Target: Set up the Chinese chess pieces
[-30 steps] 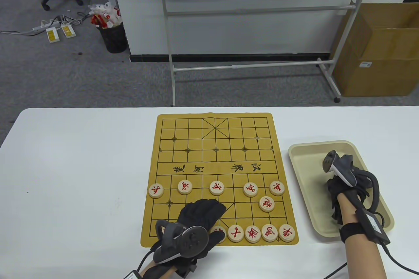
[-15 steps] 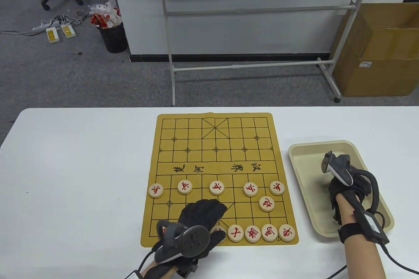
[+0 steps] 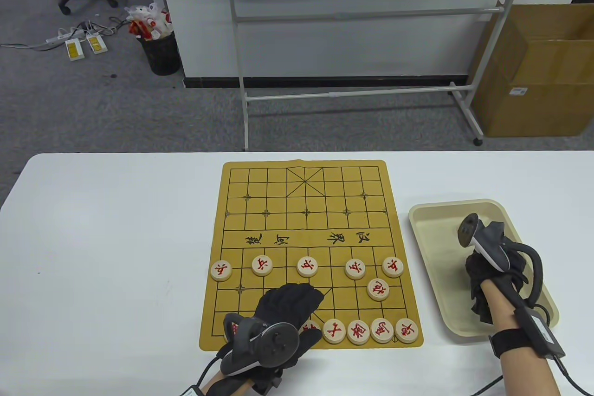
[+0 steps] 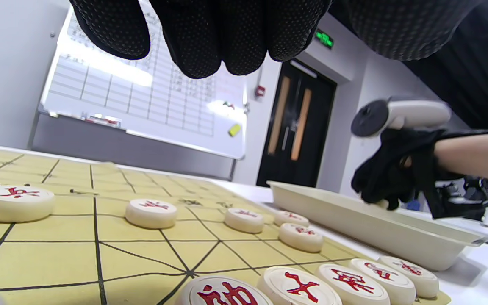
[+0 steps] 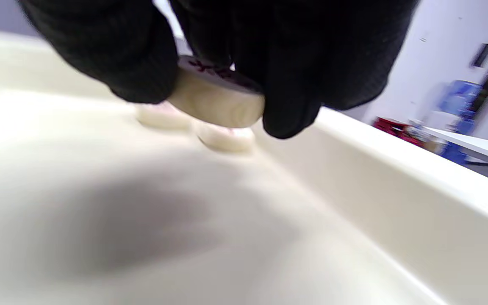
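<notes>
The right hand [image 3: 492, 270] was down inside the beige tray [image 3: 429, 222] at the right of the board [image 3: 278, 182], and the right wrist view showed its gloved fingers [image 5: 290, 84] pinching a pale round chess piece [image 5: 216, 99] by its edge, lifted clear of the tray floor. At least 2 more pieces [image 5: 227, 139] lay blurred on the tray floor just behind it. The left hand [image 3: 283, 317] hovered above the near left part of the board with its fingers [image 4: 210, 38] loosely extended and holding nothing. On the board, 5 red-marked pieces stood in a row across the soldier line [image 3: 307, 266], 1 further piece [image 3: 377, 289] sat alone behind the right end of that row, and 4 pieces in full view lined the near edge [image 3: 358, 332] toward the right. A fifth piece [image 3: 310, 327] showed partly beneath the left hand, and a red-marked edge [image 3: 231, 328] peeked out beside the tracker on that hand. The far half of the board held no pieces.
</notes>
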{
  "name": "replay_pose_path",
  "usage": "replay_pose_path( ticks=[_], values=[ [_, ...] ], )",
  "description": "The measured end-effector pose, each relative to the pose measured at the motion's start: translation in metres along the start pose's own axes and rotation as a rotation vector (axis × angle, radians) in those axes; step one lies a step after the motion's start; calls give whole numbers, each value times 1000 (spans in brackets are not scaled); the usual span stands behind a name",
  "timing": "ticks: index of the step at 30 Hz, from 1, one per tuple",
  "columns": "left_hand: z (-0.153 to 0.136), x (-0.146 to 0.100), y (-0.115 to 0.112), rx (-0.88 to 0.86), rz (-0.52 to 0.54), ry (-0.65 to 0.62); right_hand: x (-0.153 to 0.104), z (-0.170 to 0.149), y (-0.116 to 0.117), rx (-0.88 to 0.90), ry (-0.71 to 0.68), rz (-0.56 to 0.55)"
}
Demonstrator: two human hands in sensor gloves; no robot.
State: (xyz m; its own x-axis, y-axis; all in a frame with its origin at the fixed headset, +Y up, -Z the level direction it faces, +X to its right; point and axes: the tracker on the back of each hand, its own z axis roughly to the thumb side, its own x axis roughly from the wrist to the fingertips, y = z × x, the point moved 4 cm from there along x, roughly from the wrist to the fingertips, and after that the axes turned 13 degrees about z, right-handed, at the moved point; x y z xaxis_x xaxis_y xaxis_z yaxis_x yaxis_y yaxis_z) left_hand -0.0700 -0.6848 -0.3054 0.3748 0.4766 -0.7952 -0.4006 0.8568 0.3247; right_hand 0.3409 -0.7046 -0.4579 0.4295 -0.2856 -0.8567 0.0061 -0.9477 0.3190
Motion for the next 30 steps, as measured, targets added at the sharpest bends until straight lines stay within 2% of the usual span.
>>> replay_pose_path(
  ticks=[3, 6, 8, 12, 16, 19, 21, 24, 26, 30],
  values=[
    [3, -1, 0, -2, 3, -13, -46, 17, -22, 149, -210, -73],
    [8, -3, 1, -18, 15, -34, -102, 38, -32, 333, -508, -122],
    [13, -4, 1, -29, 24, -52, -132, 51, -29, 433, -677, -102],
    [26, -7, 6, -52, 80, -105, -182, 95, -1, 580, -959, 101],
    [41, -13, 12, 29, 156, -220, -204, 125, 31, 576, -1076, 243],
    [49, -16, 10, 91, 173, -274, -213, 135, 42, 598, -1169, 330],
    [52, -16, 9, 68, 174, -284, -217, 137, 44, 621, -1208, 370],
    [52, -16, 10, 50, 194, -288, -222, 136, 46, 601, -1225, 328],
    [52, -16, 11, 32, 197, -302, -223, 136, 46, 593, -1234, 338],
    [44, -9, 22, 61, 237, -287, -226, 129, 37, 670, -1246, 195]
  ],
)
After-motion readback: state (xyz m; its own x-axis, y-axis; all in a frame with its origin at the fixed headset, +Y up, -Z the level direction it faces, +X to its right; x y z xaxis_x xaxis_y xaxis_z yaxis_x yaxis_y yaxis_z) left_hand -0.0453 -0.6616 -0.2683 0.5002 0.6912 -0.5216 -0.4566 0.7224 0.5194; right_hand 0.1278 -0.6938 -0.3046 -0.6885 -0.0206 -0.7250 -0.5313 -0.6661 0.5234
